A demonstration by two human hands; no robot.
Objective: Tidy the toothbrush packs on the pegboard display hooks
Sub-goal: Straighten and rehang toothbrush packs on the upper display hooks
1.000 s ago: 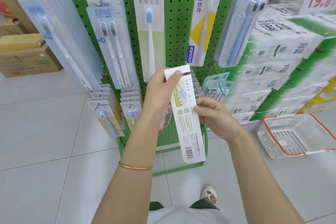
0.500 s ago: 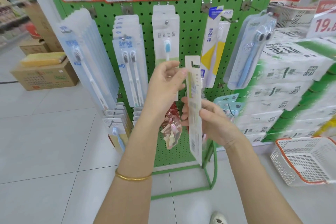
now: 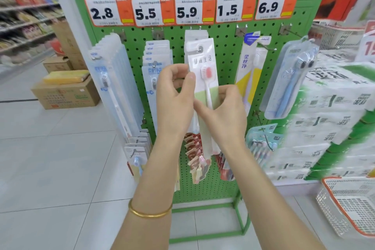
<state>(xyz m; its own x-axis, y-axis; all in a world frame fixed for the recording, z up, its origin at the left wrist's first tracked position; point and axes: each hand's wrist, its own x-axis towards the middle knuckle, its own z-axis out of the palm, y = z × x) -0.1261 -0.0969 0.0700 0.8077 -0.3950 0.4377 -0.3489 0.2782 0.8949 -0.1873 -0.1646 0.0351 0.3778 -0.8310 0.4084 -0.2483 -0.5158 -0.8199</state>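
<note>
The toothbrush pack point(image 3: 203, 63), edge-on 0.5 s ago, now faces forward, with its hang hole raised onto the hook point(image 3: 199, 48) above the hands. Left hand point(image 3: 174, 95) and right hand point(image 3: 223, 111) have risen with it.

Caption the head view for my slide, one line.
The left hand and right hand grip a pink-bristled toothbrush pack at the middle hook of the green pegboard.
</note>
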